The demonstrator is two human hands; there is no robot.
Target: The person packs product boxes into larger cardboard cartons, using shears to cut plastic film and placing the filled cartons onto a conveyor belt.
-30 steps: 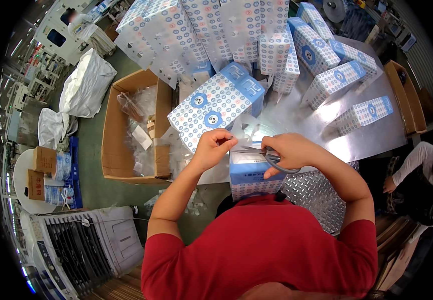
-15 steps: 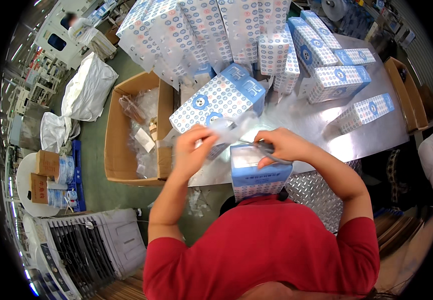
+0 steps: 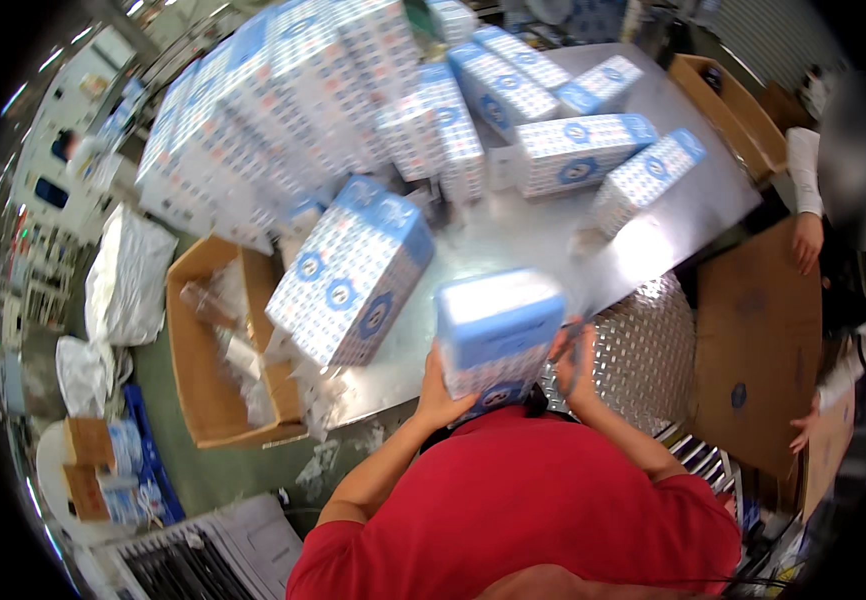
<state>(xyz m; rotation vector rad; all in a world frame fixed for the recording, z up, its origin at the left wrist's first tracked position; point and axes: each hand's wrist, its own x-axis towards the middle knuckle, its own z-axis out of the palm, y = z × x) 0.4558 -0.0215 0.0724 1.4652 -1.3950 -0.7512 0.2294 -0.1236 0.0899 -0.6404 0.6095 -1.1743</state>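
Blue-banded end up, long axis roughly upright, a box (image 3: 501, 335) is clamped by the left hand (image 3: 441, 395); the right hand's (image 3: 580, 378) grip cannot be told.

Blue-and-white patterned box (image 3: 501, 345), slightly blurred, pale top facing up, between hands (image 3: 441, 394).

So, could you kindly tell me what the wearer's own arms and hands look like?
The person wears a plain red top with short sleeves, leaving the forearms bare. The left hand and right hand look ungloved, with nothing visible on the wrists, though blur hides finer detail.
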